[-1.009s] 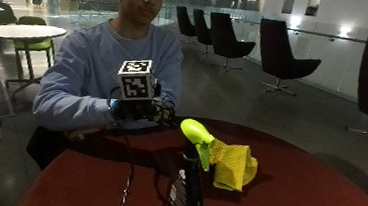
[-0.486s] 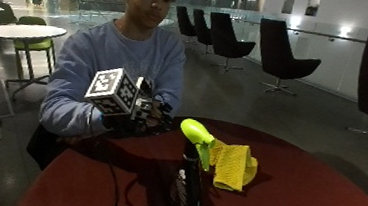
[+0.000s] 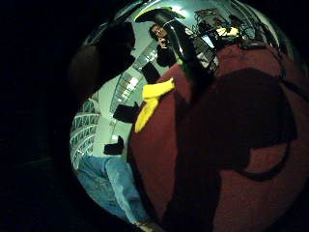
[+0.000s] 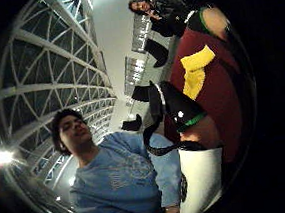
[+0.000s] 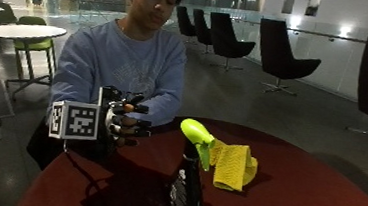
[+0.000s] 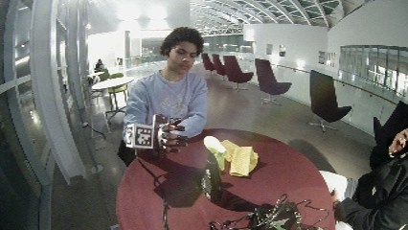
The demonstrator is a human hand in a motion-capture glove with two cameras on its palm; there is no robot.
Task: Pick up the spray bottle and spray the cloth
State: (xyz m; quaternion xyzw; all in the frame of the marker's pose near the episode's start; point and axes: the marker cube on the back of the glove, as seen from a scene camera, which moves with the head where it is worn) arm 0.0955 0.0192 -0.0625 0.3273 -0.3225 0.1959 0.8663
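Spray bottle (image 5: 187, 183) stood upright on the dark red round table (image 5: 309, 194), its lime-green trigger head beside the yellow cloth (image 5: 233, 165) crumpled just behind it. It looked like rigid, smooth plastic, probably light and top-heavy, so the narrow neck under the head seemed the best hold, leaving a finger for the trigger. The gloved right hand (image 5: 123, 123) hovered near the table's edge, well apart from the bottle, fingers loosely curled and holding nothing. Outside views showed this gap; the little-finger palm view showed only the cloth and the hand's shadow on the table.
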